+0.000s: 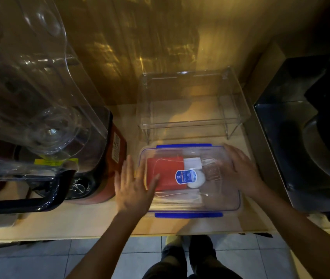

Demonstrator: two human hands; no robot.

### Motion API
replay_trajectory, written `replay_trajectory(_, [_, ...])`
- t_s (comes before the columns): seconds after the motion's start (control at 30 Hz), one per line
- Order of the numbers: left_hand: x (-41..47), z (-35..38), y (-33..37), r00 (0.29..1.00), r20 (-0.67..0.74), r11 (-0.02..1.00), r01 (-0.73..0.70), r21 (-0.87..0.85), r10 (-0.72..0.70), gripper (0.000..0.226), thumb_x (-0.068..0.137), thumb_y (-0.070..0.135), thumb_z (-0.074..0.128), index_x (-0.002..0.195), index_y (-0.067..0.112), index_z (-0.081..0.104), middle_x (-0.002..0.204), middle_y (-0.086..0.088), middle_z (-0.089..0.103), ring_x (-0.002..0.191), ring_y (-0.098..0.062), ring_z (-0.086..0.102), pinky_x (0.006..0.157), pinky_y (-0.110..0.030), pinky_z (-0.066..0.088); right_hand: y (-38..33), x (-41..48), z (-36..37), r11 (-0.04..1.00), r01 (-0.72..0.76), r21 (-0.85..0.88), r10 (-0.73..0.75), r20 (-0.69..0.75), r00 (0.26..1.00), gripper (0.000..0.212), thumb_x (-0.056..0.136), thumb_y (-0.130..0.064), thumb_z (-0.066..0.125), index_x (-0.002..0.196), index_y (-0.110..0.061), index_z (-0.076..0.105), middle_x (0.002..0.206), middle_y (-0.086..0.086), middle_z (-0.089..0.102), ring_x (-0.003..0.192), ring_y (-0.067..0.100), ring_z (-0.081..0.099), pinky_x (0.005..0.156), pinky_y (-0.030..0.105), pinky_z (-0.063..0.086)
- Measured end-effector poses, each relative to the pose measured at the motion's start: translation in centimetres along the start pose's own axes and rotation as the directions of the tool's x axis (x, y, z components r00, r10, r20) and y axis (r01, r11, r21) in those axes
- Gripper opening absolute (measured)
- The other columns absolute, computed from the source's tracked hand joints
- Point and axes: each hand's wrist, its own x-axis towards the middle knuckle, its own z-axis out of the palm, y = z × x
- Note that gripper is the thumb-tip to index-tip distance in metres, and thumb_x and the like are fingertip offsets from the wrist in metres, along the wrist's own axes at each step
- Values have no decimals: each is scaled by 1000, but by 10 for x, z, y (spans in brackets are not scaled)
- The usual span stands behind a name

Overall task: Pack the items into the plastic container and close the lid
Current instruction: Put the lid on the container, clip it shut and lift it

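A clear plastic container (pixel 231 200) with a clear lid and blue clips (pixel 188 215) sits on the counter in front of me. The lid lies on top; a blue-and-white label (pixel 186 176) is at its middle. Through it I see a red packet (pixel 166 168), a white round item (pixel 197 181), a white sachet (pixel 192 163) and pale flat packs (pixel 178 198). My left hand (pixel 134 186) lies flat, fingers spread, on the lid's left end. My right hand (pixel 239 170) rests flat on the lid's right end.
A red blender base (pixel 107 158) with a large clear jug (pixel 29 87) stands at the left. A clear acrylic stand (pixel 192 101) is behind the container. A black appliance (pixel 309 127) fills the right. The counter's front edge (pixel 99 234) is near me, tiled floor below.
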Motion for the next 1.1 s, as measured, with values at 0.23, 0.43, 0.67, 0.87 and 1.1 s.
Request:
replay_trajectory(0.23, [-18,-8,9,917,309,295,377,-878,-253,18,86,32,62,103,38,63,107,-8,71,100,-29,67,91,-54,51,-11,-38,17,832,-241,500,340,-116,933,11,91,-34,55,81,-32,56,92,4,67,84,19,66,78,43,55])
replay_trajectory(0.43, [-24,-23,15,918,325,131,360,-924,-229,28,83,15,64,109,24,65,96,-6,75,90,-26,71,70,-39,59,-19,-38,0,733,-342,588,434,-17,901,15,92,-26,52,97,-16,63,87,6,70,77,21,67,60,31,53])
replay_trajectory(0.67, [-40,-85,41,968,183,141,207,-968,-169,40,80,16,60,119,23,61,114,-12,68,105,-30,64,88,-48,51,-59,-53,-66,765,-239,598,346,-70,936,15,93,-17,50,90,-17,64,79,8,70,69,21,68,63,33,56])
replay_trajectory(0.87, [-16,-148,73,999,41,39,43,-998,-33,38,81,19,57,118,18,61,118,-20,65,107,-38,62,94,-53,46,-104,-32,-131,803,14,596,158,-235,959,10,91,-22,55,96,-20,65,81,6,71,63,13,70,53,24,53])
replay_trajectory(1.1, [81,-186,96,988,-147,103,-141,-985,-56,31,87,11,54,118,9,58,92,-9,72,77,-21,71,63,-31,58,-137,51,-166,782,93,616,159,-342,926,5,87,-22,58,82,-23,60,79,0,67,66,10,68,52,22,53])
